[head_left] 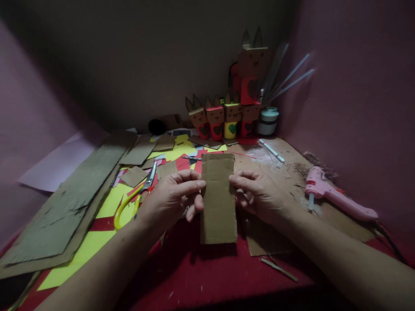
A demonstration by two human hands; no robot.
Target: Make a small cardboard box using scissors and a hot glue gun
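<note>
A long brown cardboard strip [218,198] with faint crease lines is held upright between both hands above the red table surface [207,272]. My left hand [173,196] pinches its left edge with thumb and fingers closed. My right hand [257,192] grips its right edge the same way. Yellow-handled scissors [134,199] lie just left of my left hand.
A pink glue gun [337,196] lies at the right. Several small cardboard animal figures [223,116] stand at the back beside a pale jar [268,121]. Large corrugated cardboard sheets [71,203] cover the left side, over yellow paper [84,250]. A white pen [271,150] lies behind.
</note>
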